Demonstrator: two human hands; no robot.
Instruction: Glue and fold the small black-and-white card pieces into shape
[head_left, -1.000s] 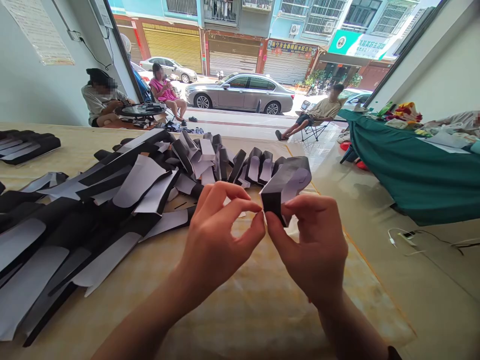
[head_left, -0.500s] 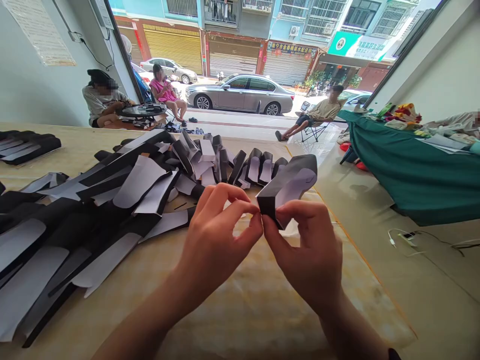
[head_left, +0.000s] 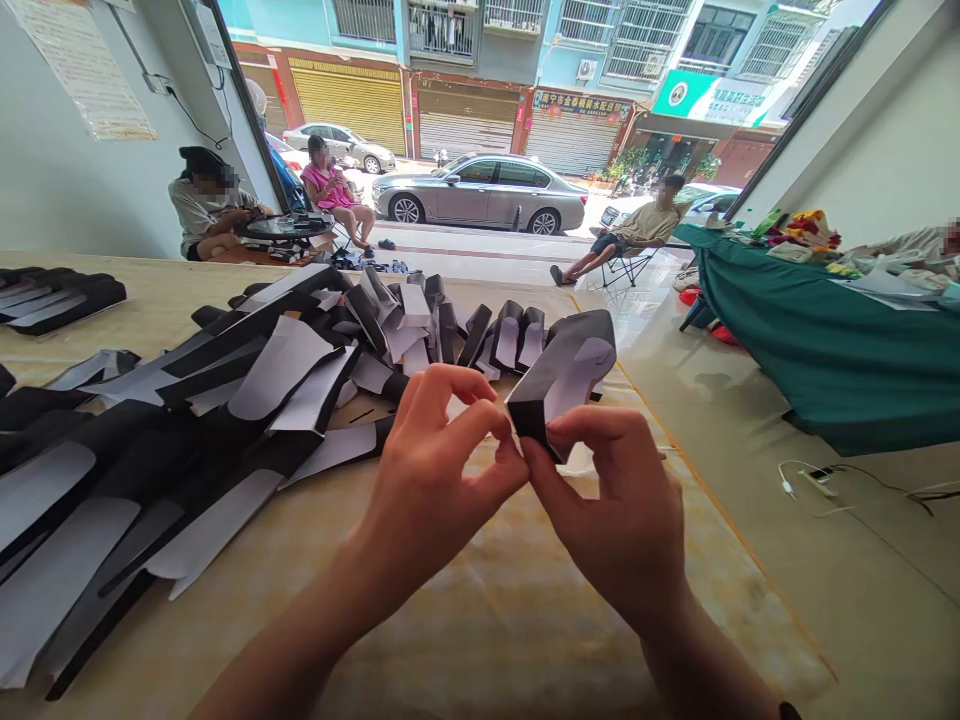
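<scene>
Above the table I hold a small folded paper box, black outside and whitish inside, with a rounded cut-out along its side. My right hand grips its near end between thumb and fingers. My left hand is closed in a pinch at the near left edge of the box, beside a thin pale edge; the exact contact is partly hidden by the fingertips. To the left lies a large heap of black and white paper pieces, flat and partly folded. Several similar folded pieces stand behind the box.
A yellowish cloth covers the table; its right edge has an orange line. More black pieces lie stacked far left. Three people sit beyond the table. At right stands a green-draped table with a person beside it; a power strip lies on the floor.
The box has shifted slightly left and tipped a little in my right hand. My left fingertips have moved slightly at its edge. The view has shifted a little.
</scene>
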